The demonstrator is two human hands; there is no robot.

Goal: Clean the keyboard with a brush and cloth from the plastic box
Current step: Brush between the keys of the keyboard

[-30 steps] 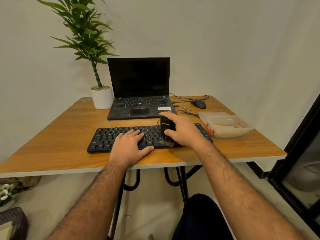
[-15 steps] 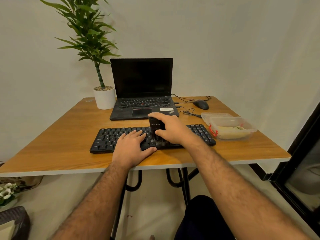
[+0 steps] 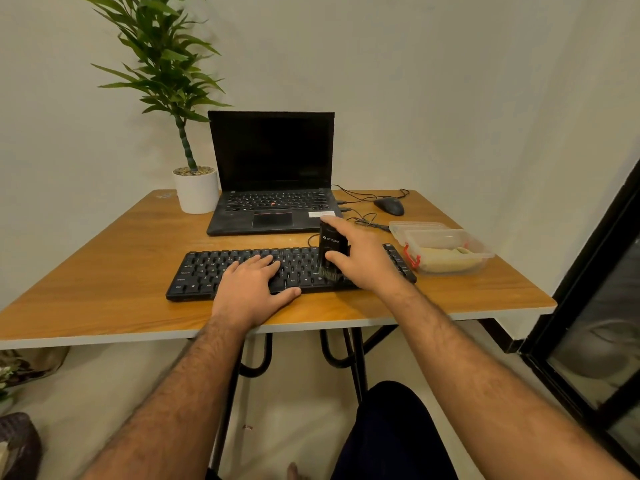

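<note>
A black keyboard (image 3: 242,268) lies across the front of the wooden table (image 3: 104,271). My right hand (image 3: 367,258) grips a black brush (image 3: 333,245) upright, its bristles down on the keys right of the keyboard's middle. My left hand (image 3: 254,289) rests flat on the keyboard's middle, fingers straight on the keys and thumb on the front edge. To the right stands a clear plastic box (image 3: 481,252) with a yellowish cloth (image 3: 446,259) inside; its lid (image 3: 417,226) lies behind it.
An open black laptop (image 3: 272,188) sits behind the keyboard, a white potted plant (image 3: 195,194) to its left. A black mouse (image 3: 389,206) and loose cables (image 3: 367,220) lie at the back right. A dark door frame (image 3: 588,271) stands right of the table.
My right hand has swept the brush left along the keys and then back to the right. My left hand stays flat on the keyboard.
</note>
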